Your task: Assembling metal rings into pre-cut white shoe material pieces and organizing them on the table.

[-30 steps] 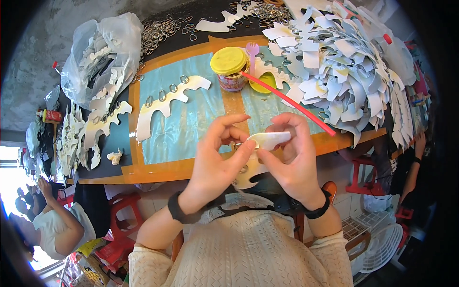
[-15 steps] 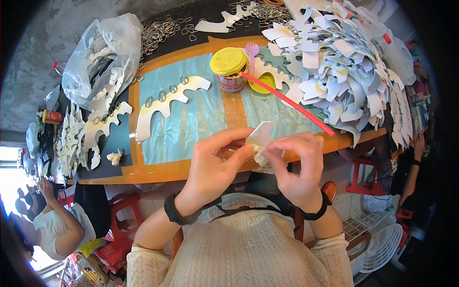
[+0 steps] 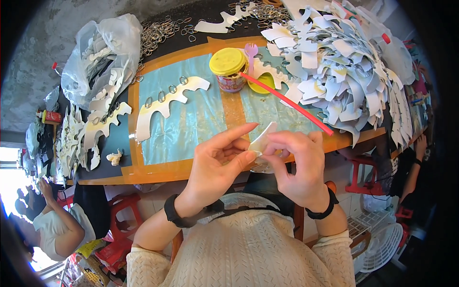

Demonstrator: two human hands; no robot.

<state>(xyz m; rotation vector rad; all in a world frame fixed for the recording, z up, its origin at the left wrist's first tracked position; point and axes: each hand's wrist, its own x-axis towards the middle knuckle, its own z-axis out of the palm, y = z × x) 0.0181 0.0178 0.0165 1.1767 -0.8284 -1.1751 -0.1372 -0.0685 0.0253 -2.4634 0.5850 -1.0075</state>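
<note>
Between my hands, just over the table's near edge, is a white scalloped strip [image 3: 261,142], tilted and seen partly edge-on. My left hand [image 3: 217,155] pinches its lower end between thumb and fingers, with the index finger stretched out. My right hand [image 3: 300,155] grips the other side with thumb and fingertips. Much of the strip is hidden by the fingers. Beyond my left hand, a similar white strip [image 3: 158,107] with several metal rings along its edge lies on the blue plastic sheet [image 3: 191,129].
A yellow-lidded tub [image 3: 228,64], a red stick [image 3: 291,106], a purple fork [image 3: 251,51] and a yellow dish [image 3: 261,83] stand mid-table. White strips heap up at right [image 3: 339,81]; a plastic bag [image 3: 76,67] sits at left. Metal rings [image 3: 160,36] lie behind. Other people sit at both sides.
The white strip has turned to a steeper, more edge-on angle. My right-hand fingers have moved up along it, and my left index finger is straighter.
</note>
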